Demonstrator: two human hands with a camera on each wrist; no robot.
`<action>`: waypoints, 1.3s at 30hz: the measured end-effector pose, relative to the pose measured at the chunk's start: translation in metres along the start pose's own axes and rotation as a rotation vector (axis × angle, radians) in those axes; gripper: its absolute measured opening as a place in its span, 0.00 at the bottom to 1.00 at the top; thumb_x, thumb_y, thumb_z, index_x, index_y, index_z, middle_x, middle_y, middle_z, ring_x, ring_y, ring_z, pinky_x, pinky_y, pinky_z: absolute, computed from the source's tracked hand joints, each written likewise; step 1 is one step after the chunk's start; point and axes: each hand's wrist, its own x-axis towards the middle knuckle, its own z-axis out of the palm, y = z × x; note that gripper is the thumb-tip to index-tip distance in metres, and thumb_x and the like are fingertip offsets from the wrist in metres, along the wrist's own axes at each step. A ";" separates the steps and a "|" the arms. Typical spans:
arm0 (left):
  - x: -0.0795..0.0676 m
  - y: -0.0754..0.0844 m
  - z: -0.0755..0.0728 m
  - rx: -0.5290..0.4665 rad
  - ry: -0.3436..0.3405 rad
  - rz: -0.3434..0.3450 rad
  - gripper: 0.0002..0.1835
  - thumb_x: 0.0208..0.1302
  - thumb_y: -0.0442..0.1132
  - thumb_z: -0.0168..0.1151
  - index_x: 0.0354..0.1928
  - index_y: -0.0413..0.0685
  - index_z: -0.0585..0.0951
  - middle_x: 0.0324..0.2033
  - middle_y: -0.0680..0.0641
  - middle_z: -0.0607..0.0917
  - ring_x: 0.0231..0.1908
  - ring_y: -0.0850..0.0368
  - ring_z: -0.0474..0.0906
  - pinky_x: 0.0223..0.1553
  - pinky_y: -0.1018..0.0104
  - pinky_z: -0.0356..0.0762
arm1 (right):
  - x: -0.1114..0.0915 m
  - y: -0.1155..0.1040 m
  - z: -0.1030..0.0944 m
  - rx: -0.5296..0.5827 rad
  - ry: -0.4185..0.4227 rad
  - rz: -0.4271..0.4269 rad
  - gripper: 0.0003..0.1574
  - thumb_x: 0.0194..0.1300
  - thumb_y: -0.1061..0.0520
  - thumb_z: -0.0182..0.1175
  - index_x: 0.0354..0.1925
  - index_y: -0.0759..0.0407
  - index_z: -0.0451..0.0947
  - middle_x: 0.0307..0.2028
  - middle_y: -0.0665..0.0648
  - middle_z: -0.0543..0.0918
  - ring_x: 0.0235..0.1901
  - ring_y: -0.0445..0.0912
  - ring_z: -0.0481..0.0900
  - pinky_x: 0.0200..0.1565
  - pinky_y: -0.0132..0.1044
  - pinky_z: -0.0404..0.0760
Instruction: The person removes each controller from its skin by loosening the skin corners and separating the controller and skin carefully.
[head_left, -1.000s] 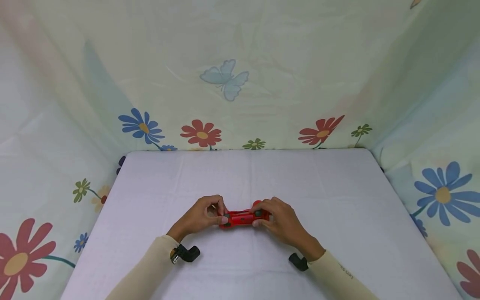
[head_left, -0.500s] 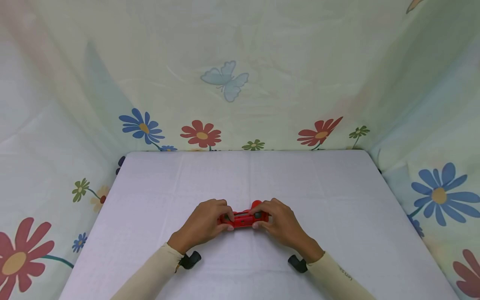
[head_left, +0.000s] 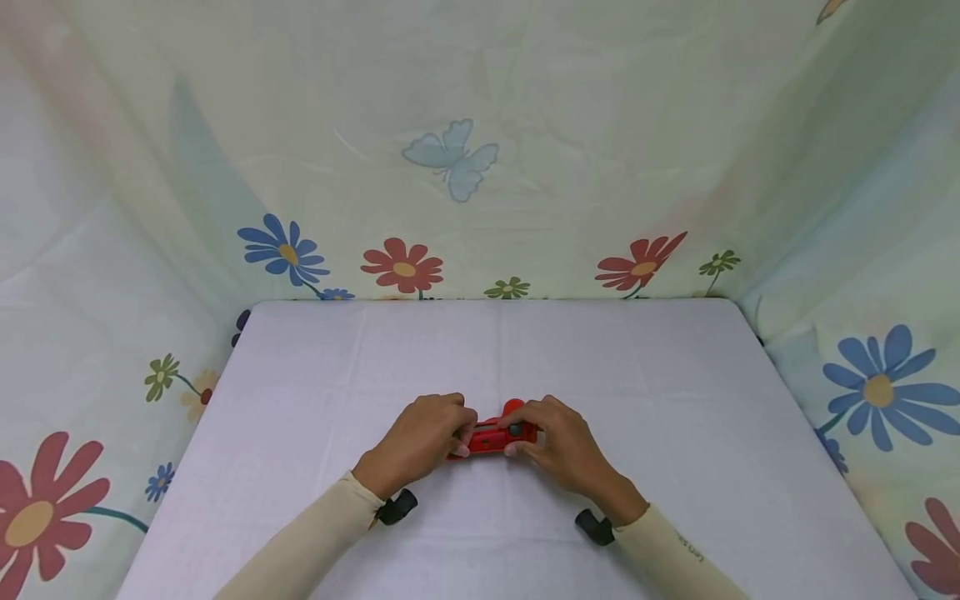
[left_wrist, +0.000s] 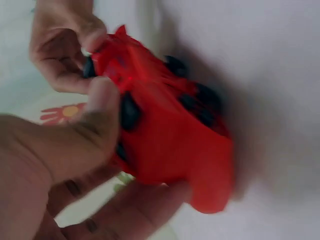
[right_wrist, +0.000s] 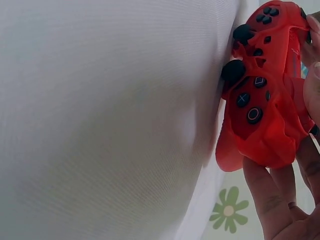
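A red game controller stands on edge on the white table, its button face turned down and away in the head view. My left hand grips its left end, thumb and fingertips at the shoulder-button edge. At the other end my right hand holds it between thumb and fingers. Over the controller lies a soft red cover, wrinkled and loose near the round buttons in the right wrist view. Black thumbsticks point toward the cloth. In the left wrist view, black shoulder buttons show beside my thumb.
A white cloth covers the table. Curtains printed with flowers and a butterfly hang at the back and both sides. A black camera sits at each wrist.
My left hand has shifted right and inward over the controller's left end, hiding more of it. The right hand keeps its hold, and the controller stays about where it was.
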 end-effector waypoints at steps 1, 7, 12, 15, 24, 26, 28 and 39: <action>-0.001 0.000 0.001 0.018 0.012 0.014 0.17 0.54 0.42 0.84 0.27 0.57 0.79 0.26 0.59 0.75 0.26 0.66 0.69 0.29 0.74 0.68 | 0.000 0.000 0.000 -0.001 0.003 -0.002 0.27 0.49 0.51 0.85 0.49 0.41 0.88 0.40 0.39 0.86 0.36 0.45 0.76 0.38 0.31 0.73; -0.003 0.002 0.006 0.153 0.074 0.076 0.14 0.56 0.44 0.83 0.30 0.57 0.81 0.27 0.58 0.78 0.24 0.64 0.67 0.28 0.75 0.68 | 0.001 -0.001 0.000 -0.022 0.005 -0.013 0.27 0.48 0.50 0.85 0.49 0.41 0.88 0.43 0.40 0.89 0.38 0.42 0.76 0.40 0.32 0.75; -0.006 0.000 0.009 0.207 0.055 0.064 0.11 0.60 0.46 0.80 0.35 0.56 0.84 0.32 0.56 0.81 0.27 0.63 0.69 0.29 0.75 0.72 | 0.002 0.000 0.001 -0.026 -0.004 -0.005 0.27 0.49 0.50 0.85 0.49 0.41 0.88 0.42 0.39 0.87 0.37 0.42 0.76 0.38 0.31 0.73; -0.010 -0.007 0.011 0.194 0.063 0.081 0.10 0.62 0.47 0.79 0.38 0.57 0.84 0.35 0.56 0.80 0.31 0.62 0.72 0.32 0.75 0.75 | 0.003 0.000 0.001 -0.024 -0.011 0.001 0.27 0.49 0.50 0.85 0.49 0.41 0.88 0.40 0.39 0.87 0.37 0.43 0.76 0.38 0.31 0.73; -0.033 -0.032 0.021 -0.016 0.167 0.111 0.11 0.63 0.44 0.77 0.36 0.59 0.79 0.38 0.59 0.74 0.38 0.67 0.72 0.37 0.78 0.73 | 0.005 0.002 0.004 -0.019 -0.033 0.016 0.26 0.54 0.51 0.83 0.51 0.38 0.88 0.40 0.38 0.86 0.37 0.43 0.76 0.38 0.31 0.72; -0.038 -0.036 0.024 -0.031 0.205 0.118 0.12 0.62 0.42 0.78 0.36 0.58 0.79 0.37 0.59 0.74 0.40 0.66 0.74 0.38 0.77 0.76 | 0.006 0.002 0.004 -0.019 -0.027 0.007 0.26 0.53 0.51 0.83 0.51 0.39 0.88 0.40 0.39 0.87 0.37 0.45 0.76 0.38 0.31 0.72; -0.041 -0.041 0.027 -0.039 0.245 0.116 0.14 0.59 0.41 0.79 0.37 0.58 0.79 0.36 0.60 0.75 0.41 0.66 0.74 0.40 0.77 0.77 | 0.007 0.002 0.003 -0.021 -0.021 0.003 0.26 0.53 0.51 0.82 0.51 0.39 0.88 0.41 0.39 0.88 0.37 0.42 0.75 0.38 0.31 0.73; -0.044 -0.052 0.045 -0.338 0.316 0.023 0.19 0.53 0.36 0.83 0.36 0.57 0.79 0.43 0.55 0.80 0.49 0.62 0.78 0.46 0.67 0.87 | 0.007 0.000 0.003 -0.007 -0.029 0.058 0.27 0.54 0.51 0.82 0.53 0.38 0.88 0.45 0.40 0.89 0.40 0.39 0.74 0.41 0.32 0.75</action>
